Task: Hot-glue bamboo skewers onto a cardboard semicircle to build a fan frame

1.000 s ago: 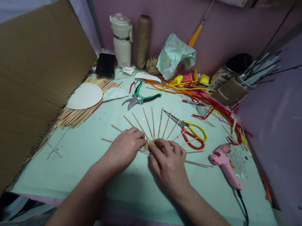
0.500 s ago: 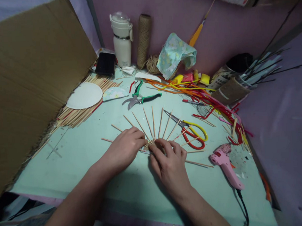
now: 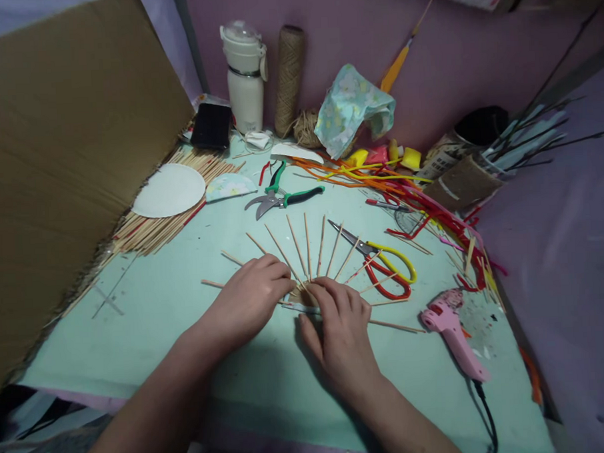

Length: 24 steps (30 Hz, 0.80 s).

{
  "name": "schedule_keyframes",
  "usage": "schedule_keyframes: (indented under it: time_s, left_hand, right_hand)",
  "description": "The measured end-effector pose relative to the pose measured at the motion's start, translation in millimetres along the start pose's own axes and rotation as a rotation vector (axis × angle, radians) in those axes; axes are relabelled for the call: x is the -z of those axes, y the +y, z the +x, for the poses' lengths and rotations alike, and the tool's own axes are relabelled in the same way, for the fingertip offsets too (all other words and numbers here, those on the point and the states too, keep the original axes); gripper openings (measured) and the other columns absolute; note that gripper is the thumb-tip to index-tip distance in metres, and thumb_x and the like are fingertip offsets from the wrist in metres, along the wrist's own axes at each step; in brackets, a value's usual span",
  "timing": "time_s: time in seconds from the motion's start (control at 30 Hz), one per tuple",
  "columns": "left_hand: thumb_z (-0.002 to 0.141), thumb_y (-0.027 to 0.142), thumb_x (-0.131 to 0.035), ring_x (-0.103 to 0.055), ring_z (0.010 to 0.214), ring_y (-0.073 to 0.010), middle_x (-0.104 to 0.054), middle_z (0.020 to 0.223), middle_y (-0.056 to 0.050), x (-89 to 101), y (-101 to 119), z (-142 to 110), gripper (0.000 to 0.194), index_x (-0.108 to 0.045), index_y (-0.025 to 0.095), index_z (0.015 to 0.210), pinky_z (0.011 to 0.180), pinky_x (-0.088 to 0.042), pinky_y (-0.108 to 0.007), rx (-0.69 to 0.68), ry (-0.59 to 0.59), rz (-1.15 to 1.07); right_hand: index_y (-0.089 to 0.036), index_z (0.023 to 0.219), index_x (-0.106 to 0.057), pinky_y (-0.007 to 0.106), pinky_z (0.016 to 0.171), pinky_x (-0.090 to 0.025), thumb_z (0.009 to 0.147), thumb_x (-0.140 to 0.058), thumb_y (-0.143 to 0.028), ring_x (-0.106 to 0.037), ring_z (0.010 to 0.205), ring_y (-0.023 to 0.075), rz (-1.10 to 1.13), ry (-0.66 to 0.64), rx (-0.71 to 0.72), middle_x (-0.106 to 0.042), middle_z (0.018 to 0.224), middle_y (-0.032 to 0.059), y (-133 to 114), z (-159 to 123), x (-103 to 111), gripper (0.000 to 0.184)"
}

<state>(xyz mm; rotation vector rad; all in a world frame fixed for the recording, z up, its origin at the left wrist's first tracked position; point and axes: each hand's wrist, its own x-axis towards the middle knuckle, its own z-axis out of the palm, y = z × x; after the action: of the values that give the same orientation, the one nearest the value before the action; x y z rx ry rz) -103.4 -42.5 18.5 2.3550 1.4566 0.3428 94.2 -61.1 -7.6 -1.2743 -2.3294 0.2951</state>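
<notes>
Standing left of our stick fan (image 3: pixel 299 295), a cardboard panel (image 3: pixel 77 123) fills most space; behind the fan rises a white flask (image 3: pixel 246 89). We see a glue gun (image 3: pixel 454 333) to its right, and scissors (image 3: pixel 366 249) overlapped by its right-hand sticks. Our left hand (image 3: pixel 255 288) and right hand (image 3: pixel 341 321) rest apart, fingers bent over its hub; whether they grip, we cannot tell.

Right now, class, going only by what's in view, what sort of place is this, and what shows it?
Probably a small craft workspace: there's a pink glue gun, scissors with red and yellow handles, and a fan of thin sticks.
</notes>
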Motion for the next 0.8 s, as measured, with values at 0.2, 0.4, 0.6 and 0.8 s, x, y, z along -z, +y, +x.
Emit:
schedule_keyframes:
  time_s: [0.2, 0.4, 0.6, 0.8]
  left_hand:
    - [0.096, 0.013, -0.05, -0.059, 0.096, -0.0226, -0.07, 0.099, -0.007, -5.3, -1, -3, 0.023, -0.07, 0.017, 0.108, 0.085, -0.048, -0.037, -0.01, 0.174, 0.082]
    - [0.097, 0.012, -0.046, -0.06, 0.095, -0.0226, -0.071, 0.1, -0.008, -5.6, -1, -5, 0.026, -0.066, 0.015, 0.112, 0.084, -0.049, -0.038, 0.004, 0.363, 0.092]
    - [0.094, 0.009, -0.046, -0.063, 0.095, -0.0216, -0.073, 0.1, -0.007, -1.1, 1, -4, 0.028, -0.065, 0.016, 0.114, 0.082, -0.05, -0.037, 0.048, 0.48, 0.108]
    - [0.095, 0.01, -0.047, -0.064, 0.095, -0.0219, -0.073, 0.099, -0.007, 2.0, 4, -4, 0.029, -0.065, 0.015, 0.117, 0.084, -0.051, -0.038, 0.098, 0.535, 0.077]
  right_hand:
    - [-0.019, 0.13, -0.047, 0.042, 0.093, -0.038, 0.096, -0.053, -0.022, -0.055, 0.108, 0.0247, 0.115, 0.218, 0.05, -0.064, 0.116, 0.0103, 1, 1, 6, 0.035]
    - [-0.03, 0.132, -0.047, 0.045, 0.085, -0.041, 0.086, -0.056, -0.009, -0.059, 0.089, 0.0233, 0.364, 0.425, 0.106, -0.069, 0.096, 0.003, 2, -10, 11, 0.051]
    - [-0.031, 0.14, -0.041, 0.046, 0.085, -0.042, 0.086, -0.058, -0.012, -0.056, 0.092, 0.0238, 0.342, 0.435, 0.127, -0.069, 0.101, 0.0041, 2, -9, 7, 0.06]
    - [-0.021, 0.139, -0.039, 0.043, 0.096, -0.032, 0.094, -0.054, -0.018, -0.051, 0.105, 0.0243, 0.148, 0.171, 0.111, -0.07, 0.111, 0.0058, -2, 2, 4, 0.048]
